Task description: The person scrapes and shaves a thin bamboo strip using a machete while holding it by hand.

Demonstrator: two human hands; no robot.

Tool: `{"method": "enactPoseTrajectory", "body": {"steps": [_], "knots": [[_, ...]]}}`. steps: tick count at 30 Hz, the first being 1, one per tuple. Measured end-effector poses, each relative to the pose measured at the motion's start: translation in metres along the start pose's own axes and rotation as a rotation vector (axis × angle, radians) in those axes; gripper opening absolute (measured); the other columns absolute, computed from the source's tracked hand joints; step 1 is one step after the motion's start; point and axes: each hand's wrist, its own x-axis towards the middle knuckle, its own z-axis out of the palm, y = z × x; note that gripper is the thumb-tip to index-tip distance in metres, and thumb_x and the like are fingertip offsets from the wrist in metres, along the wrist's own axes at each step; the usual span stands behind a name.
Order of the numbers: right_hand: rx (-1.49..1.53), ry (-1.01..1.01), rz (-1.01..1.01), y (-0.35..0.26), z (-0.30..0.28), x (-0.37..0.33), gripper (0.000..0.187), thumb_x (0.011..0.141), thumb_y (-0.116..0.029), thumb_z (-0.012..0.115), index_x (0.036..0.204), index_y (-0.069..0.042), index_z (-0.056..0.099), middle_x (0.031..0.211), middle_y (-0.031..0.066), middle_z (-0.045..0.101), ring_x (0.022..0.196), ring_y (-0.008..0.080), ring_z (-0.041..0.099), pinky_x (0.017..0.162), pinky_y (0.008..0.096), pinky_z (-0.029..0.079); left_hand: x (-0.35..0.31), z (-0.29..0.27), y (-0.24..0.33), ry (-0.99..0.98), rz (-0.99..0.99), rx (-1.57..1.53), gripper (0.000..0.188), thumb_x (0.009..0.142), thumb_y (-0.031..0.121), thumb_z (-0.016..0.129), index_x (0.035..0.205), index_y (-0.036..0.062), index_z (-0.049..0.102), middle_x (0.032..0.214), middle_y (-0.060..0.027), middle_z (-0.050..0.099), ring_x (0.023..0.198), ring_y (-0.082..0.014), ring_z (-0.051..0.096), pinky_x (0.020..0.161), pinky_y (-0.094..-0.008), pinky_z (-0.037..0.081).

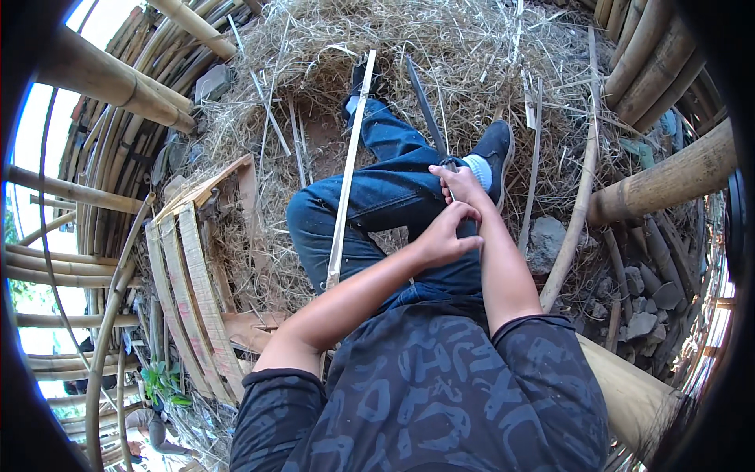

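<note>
I sit with my legs crossed on shavings. Near my ankle, the fingers of my right hand [462, 187] curl at the base of a long dark-bladed knife [425, 102], which points away from me. A thin bamboo strip [443, 118] runs beside the blade to my hands. My left hand [450, 234] is closed just below the right one, at the near end of this strip, its thumb stretched out. The fingers partly hide the strip's end and the knife's handle. Across my bent leg lies a longer pale bamboo strip [351, 173], touched by neither hand.
Curly bamboo shavings [472, 55] cover the ground ahead. A wooden slatted crate [185, 291] stands to the left. Thick bamboo poles [668, 177] rise at the right, near broken stones [641, 315]. A bamboo pole lattice [71, 267] closes off the left side. A curved pole [582, 197] lies right of my foot.
</note>
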Motion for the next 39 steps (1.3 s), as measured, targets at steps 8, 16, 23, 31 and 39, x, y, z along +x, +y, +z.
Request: {"method": "enactPoseTrajectory", "body": {"steps": [8,16,23,31,39], "knots": [[0.008,0.012,0.024,-0.016,0.004,-0.014,0.037,0.076,-0.035,0.075,0.064,-0.008,0.054,0.055,0.0026,0.053,0.04,0.0132,0.049,0.038,0.0276,0.042,-0.013,0.006,0.035,-0.149,-0.217,-0.353,0.029,0.078,0.02,0.069,0.102,0.0044,0.062,0.11,-0.0006,0.047,0.102,-0.013,0.048,0.08,-0.0272,0.04],[-0.027,0.072,0.005,-0.011,0.012,-0.011,0.037,0.078,-0.034,0.073,0.063,-0.009,0.052,0.053,0.0018,0.051,0.039,0.0126,0.05,0.037,0.0272,0.042,-0.018,0.007,0.091,-0.562,-0.18,-0.581,0.026,0.083,0.023,0.068,0.095,0.0003,0.062,0.095,-0.005,0.06,0.097,-0.0137,0.053,0.084,-0.031,0.043],[0.08,-0.051,0.057,-0.007,0.008,-0.016,0.031,0.08,-0.031,0.071,0.069,-0.009,0.051,0.053,0.0012,0.05,0.04,0.0118,0.049,0.038,0.0262,0.043,-0.098,-0.071,0.178,-0.109,-0.082,0.745,0.049,0.077,0.034,0.07,0.112,0.0044,0.053,0.101,-0.0145,0.053,0.098,-0.0318,0.053,0.084,-0.0411,0.041],[0.058,-0.038,0.024,-0.005,0.003,-0.016,0.02,0.079,-0.019,0.065,0.07,-0.007,0.052,0.054,0.0027,0.051,0.039,0.0124,0.049,0.037,0.0262,0.042,-0.25,-0.087,0.143,0.292,-0.857,0.436,0.048,0.083,0.03,0.071,0.109,-0.0031,0.048,0.089,-0.0114,0.053,0.083,-0.0234,0.055,0.074,-0.0348,0.047],[0.022,-0.08,-0.119,0.006,0.001,-0.019,0.015,0.078,-0.011,0.063,0.07,-0.002,0.054,0.056,0.0054,0.055,0.043,0.0154,0.054,0.043,0.0297,0.047,-0.287,-0.05,0.084,0.419,-1.103,-0.359,0.02,0.098,0.026,0.049,0.095,0.0083,0.056,0.064,0.0049,0.046,0.051,-0.0033,0.043,0.044,-0.0202,0.038]]}}
